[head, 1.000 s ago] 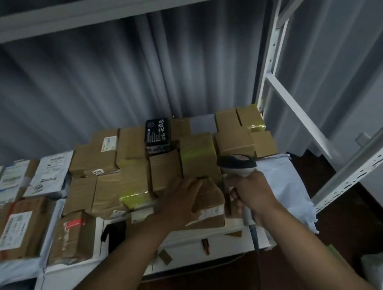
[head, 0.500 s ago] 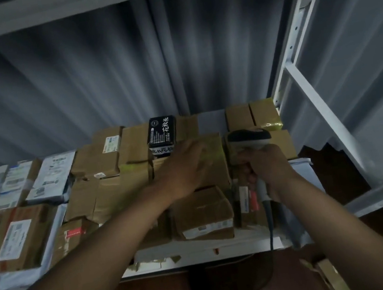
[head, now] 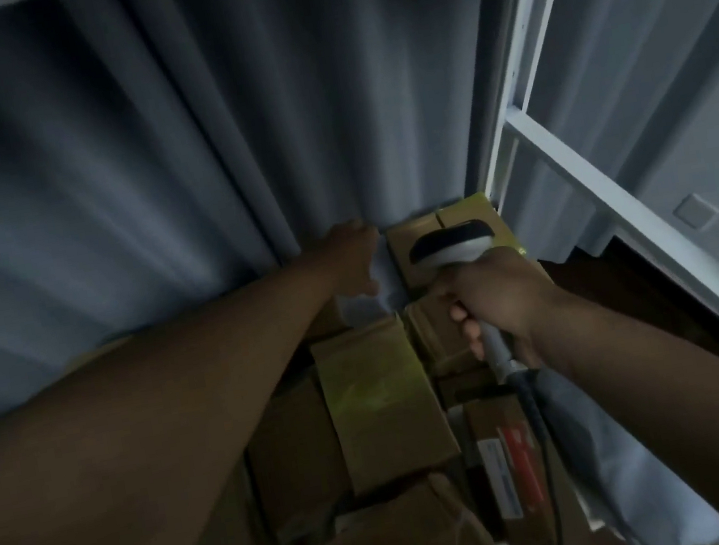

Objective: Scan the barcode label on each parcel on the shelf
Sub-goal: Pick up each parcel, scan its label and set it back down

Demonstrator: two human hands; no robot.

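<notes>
Since the earlier frames the camera had tilted up and closer; the left hand (head: pixel 351 250) had left the front-row box and reached to the back of the shelf, and the scanner (head: pixel 452 243) had advanced w/ it.

Left hand: at frame centre, against the grey curtain (head: pixel 143 165), resting on a pale parcel (head: pixel 365 306) in the back row. Fingers hidden behind the hand; grip cannot be told.

Right hand (head: pixel 499 302): right of centre, fingers curled round the scanner handle. Scanner head sat above the fist, over a brown box (head: pixel 404 237) in the back row. Cable (head: pixel 542 455) ran down to the lower edge.

Parcels: cardboard boxes packed across centre and lower frame; one w/ yellow tape (head: pixel 376 392) at centre; one w/ a red-and-white label (head: pixel 505 461) at lower right. White shelf upright (head: pixel 518 68) at upper right.
</notes>
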